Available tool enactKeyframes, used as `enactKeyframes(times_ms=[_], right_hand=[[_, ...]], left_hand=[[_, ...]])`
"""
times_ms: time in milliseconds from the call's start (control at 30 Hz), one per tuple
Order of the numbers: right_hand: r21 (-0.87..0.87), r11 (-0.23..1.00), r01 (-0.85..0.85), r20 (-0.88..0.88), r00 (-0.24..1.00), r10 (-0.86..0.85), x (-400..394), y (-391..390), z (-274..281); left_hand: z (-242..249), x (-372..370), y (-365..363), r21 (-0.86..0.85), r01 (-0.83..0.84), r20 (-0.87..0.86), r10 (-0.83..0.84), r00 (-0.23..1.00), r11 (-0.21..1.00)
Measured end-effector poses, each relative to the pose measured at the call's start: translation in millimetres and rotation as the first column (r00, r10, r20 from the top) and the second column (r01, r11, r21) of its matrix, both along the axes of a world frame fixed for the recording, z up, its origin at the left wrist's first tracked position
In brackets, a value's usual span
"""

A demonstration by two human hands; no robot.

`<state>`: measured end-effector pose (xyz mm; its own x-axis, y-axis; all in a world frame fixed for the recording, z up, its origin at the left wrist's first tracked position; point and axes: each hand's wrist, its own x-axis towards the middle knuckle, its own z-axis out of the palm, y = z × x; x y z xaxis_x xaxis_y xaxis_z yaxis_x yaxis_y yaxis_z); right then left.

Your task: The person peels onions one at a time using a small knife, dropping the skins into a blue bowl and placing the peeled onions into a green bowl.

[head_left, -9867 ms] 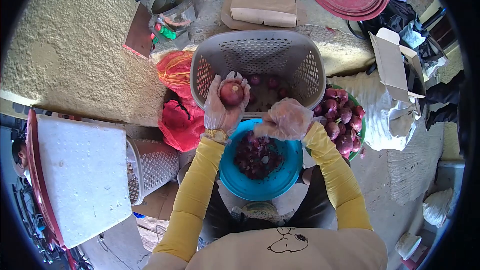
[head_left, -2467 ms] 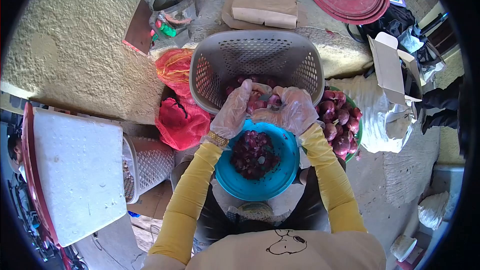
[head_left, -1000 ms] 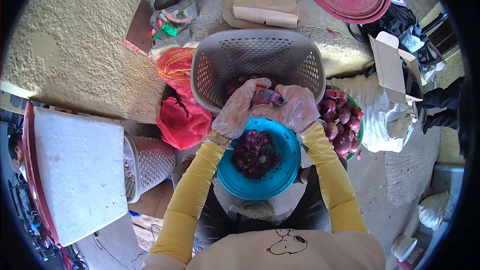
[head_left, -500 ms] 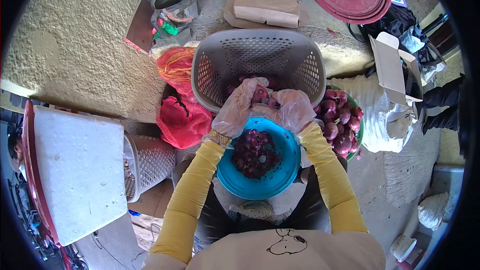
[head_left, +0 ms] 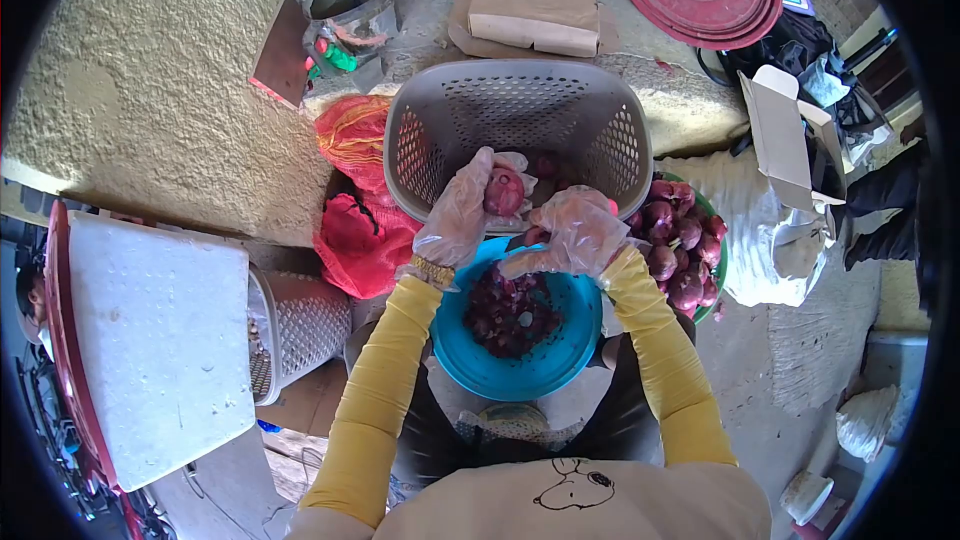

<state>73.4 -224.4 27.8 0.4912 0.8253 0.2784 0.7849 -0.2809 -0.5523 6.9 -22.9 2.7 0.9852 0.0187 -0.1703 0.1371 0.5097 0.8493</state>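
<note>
My left hand (head_left: 457, 212), in a clear plastic glove, is closed around a red onion (head_left: 504, 192) at the front rim of the grey perforated basket (head_left: 515, 105). My right hand (head_left: 578, 230), gloved likewise, is curled above the far rim of the blue basin (head_left: 515, 380). A small pink tip shows past its knuckles and something dark red by its fingers; what it grips I cannot make out. Dark red onion skins (head_left: 512, 315) lie in the basin between my knees. More onions sit at the bottom of the basket, partly hidden by my hands.
Red onions (head_left: 685, 240) fill a green-rimmed container on the right, beside a white sack (head_left: 740, 230). Left of the basket lies a red mesh bag (head_left: 370, 240). A white foam board (head_left: 160, 340) and another basket (head_left: 310, 325) stand further left. A cardboard box (head_left: 535, 10) is at the back.
My hands have moved apart. The left has lifted slightly with the onion, now more fully visible; the right has dropped a little toward the basin and turned.
</note>
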Motion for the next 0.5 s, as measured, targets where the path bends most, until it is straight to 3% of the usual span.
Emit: enactKeyframes(times_ms=[67,200,267,400,500], right_hand=[[-0.237,0.972,0.001,-0.023,1.0,-0.007,0,3,25],[-0.135,0.975,0.177,-0.078,0.979,-0.189,5,2,15],[-0.131,0.953,0.275,0.04,0.961,-0.272,9,0,3],[-0.07,0.964,0.255,0.053,0.966,-0.251,8,-2,4],[-0.188,0.945,0.267,0.13,0.961,-0.245,8,0,1]], left_hand=[[2,-1,-2,0.036,0.001,-0.002,-0.001,1.0,0.999],[-8,3,-5,0.024,0.028,0.067,-0.029,0.997,0.999],[2,0,-11,0.067,0.014,0.026,-0.016,1.0,0.998],[-3,0,-13,0.094,0.022,0.043,-0.026,0.999,0.995],[-5,1,-14,0.11,0.036,0.049,-0.041,0.998,0.993]])
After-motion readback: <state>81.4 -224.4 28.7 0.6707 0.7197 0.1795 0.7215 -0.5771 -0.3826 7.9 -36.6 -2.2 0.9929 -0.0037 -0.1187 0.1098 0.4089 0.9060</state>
